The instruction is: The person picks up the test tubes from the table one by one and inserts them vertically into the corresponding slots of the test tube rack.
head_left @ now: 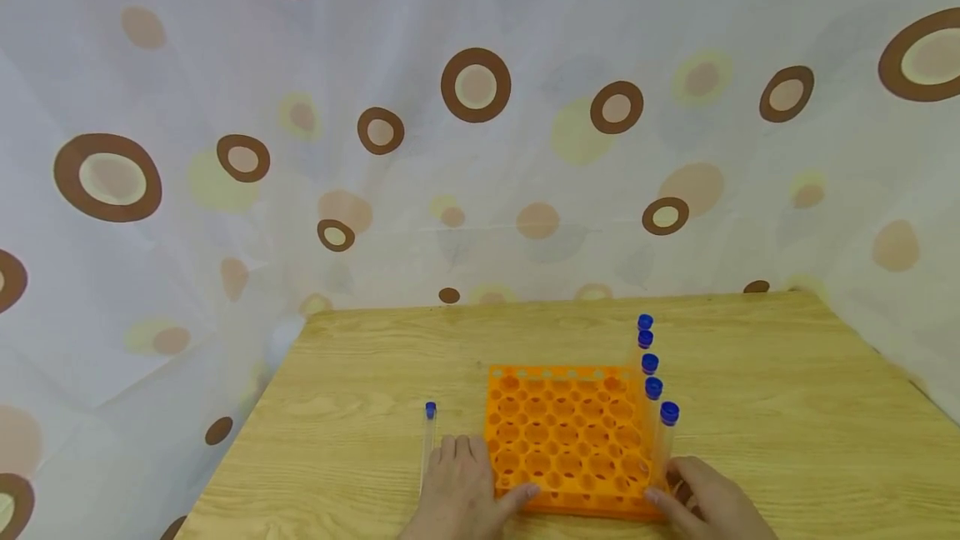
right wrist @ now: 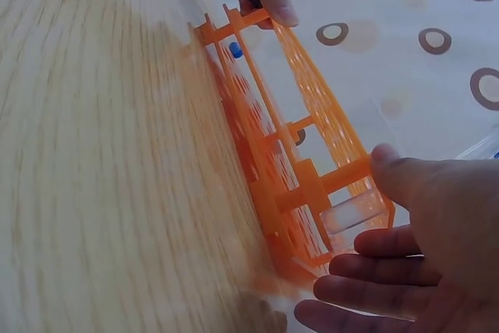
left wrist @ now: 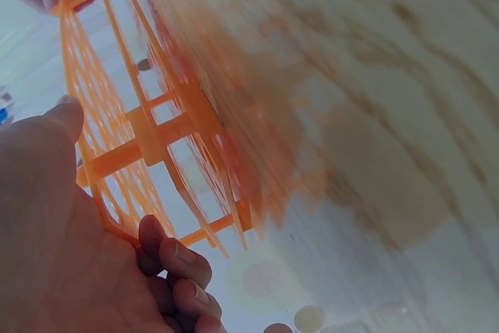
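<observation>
An orange test tube rack point(head_left: 581, 448) stands on the wooden table, its top full of round holes. Along its right-hand column stand several clear test tubes point(head_left: 664, 444) with blue caps. My left hand point(head_left: 459, 486) grips the rack's left end, thumb over the front edge and fingers curled at the side. At the front right corner, my right hand point(head_left: 708, 500) holds the rack, the thumb point(right wrist: 396, 177) touching its edge and the fingers beside its end. One more capped test tube point(head_left: 428, 444) lies on the table left of the rack, partly hidden by my left hand.
The wooden table point(head_left: 360, 390) reaches back to a pale sheet point(head_left: 525, 165) with brown and beige circles. That sheet also rises along the left and right sides of the table.
</observation>
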Available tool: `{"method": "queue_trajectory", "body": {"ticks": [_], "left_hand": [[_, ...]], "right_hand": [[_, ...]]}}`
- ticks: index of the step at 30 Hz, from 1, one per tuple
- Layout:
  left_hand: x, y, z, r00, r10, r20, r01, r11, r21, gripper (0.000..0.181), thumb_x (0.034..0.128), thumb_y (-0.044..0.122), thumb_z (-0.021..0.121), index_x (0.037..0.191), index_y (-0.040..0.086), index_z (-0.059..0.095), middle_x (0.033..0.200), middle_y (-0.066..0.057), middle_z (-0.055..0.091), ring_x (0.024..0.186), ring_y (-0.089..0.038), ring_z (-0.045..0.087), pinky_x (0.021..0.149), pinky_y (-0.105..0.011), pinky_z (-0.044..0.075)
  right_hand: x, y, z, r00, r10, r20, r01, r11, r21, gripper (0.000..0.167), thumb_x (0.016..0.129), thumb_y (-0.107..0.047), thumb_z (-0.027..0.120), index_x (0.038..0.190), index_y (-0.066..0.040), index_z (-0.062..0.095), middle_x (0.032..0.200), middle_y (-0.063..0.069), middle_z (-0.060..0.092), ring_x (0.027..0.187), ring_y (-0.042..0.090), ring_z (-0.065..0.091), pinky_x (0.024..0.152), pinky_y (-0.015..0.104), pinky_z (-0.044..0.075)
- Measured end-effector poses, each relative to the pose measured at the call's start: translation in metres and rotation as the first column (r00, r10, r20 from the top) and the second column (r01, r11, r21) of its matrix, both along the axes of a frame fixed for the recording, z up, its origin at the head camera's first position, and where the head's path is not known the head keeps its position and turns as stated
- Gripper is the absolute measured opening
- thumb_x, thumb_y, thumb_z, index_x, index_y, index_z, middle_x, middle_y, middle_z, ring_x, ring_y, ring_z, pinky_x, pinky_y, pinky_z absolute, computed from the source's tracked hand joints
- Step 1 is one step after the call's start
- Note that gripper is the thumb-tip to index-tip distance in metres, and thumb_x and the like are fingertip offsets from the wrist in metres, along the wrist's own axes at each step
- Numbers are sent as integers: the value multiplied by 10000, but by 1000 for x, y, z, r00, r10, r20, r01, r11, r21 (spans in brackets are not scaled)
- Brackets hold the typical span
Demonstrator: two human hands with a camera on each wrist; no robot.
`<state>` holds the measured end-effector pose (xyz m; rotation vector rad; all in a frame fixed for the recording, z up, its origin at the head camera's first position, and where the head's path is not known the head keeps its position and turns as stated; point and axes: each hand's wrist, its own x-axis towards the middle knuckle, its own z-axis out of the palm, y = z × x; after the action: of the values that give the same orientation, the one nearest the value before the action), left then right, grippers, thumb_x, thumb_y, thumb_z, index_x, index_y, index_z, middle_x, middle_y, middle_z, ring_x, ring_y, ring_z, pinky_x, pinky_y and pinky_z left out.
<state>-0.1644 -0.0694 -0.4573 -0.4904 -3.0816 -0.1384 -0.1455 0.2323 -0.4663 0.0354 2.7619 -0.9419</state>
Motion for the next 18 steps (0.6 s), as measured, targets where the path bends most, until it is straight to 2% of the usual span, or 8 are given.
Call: {"method": "queue_trajectory", "body": {"ticks": [4,7,10,12,14,17,18], "left_hand": [[0,1,1,1000,-4,-3,4,1000,0,857,828,879,299,936,57,515,806,-49,470,736,-194,362,653,-310,303],[-1,1,1,1000,-15,-12,15,1000,6,859,836,870,304,948,48,526,824,-64,498,743,-197,380,657,-313,315],[-1,0,0,1000,-25,15,25,999,31,862,839,865,317,974,41,532,857,-77,524,760,-198,403,671,-322,339],[-3,0,1,998,-33,62,30,998,55,858,844,858,331,997,38,534,884,-87,542,779,-206,428,692,-344,370],[-5,-3,4,990,-41,137,28,995,95,859,856,838,354,1043,22,544,951,-112,582,827,-227,486,745,-382,430],[-8,-10,14,960,-62,274,5,979,205,870,905,771,383,1179,-38,548,1119,-182,612,980,-297,570,870,-469,484],[-9,-13,18,947,-78,311,-4,967,254,834,927,740,388,1167,-41,553,1109,-184,613,966,-303,578,858,-470,490]], "right_hand": [[1,-2,3,1000,16,-21,-15,998,54,335,932,-413,662,991,-88,612,812,-33,562,706,116,502,601,242,427],[2,-2,3,1000,13,-12,-12,998,69,358,933,-443,651,977,-90,608,793,-32,549,700,128,486,601,254,416],[2,-2,2,1000,-4,-3,4,998,60,353,925,-440,662,973,-93,617,792,-39,564,705,124,497,607,258,426],[1,-2,1,1000,-15,1,15,999,50,342,917,-429,676,970,-95,622,795,-43,577,709,119,509,610,257,437],[1,-2,-1,1000,-26,6,26,999,38,342,908,-428,688,970,-97,627,800,-43,588,715,115,520,617,261,449],[-1,-1,-3,999,-39,18,38,999,24,388,894,-462,691,993,-92,632,821,-43,601,731,113,534,640,273,467],[-2,0,-3,999,-43,20,42,999,19,403,891,-474,691,1001,-90,634,827,-42,603,735,112,537,646,278,472]]}}
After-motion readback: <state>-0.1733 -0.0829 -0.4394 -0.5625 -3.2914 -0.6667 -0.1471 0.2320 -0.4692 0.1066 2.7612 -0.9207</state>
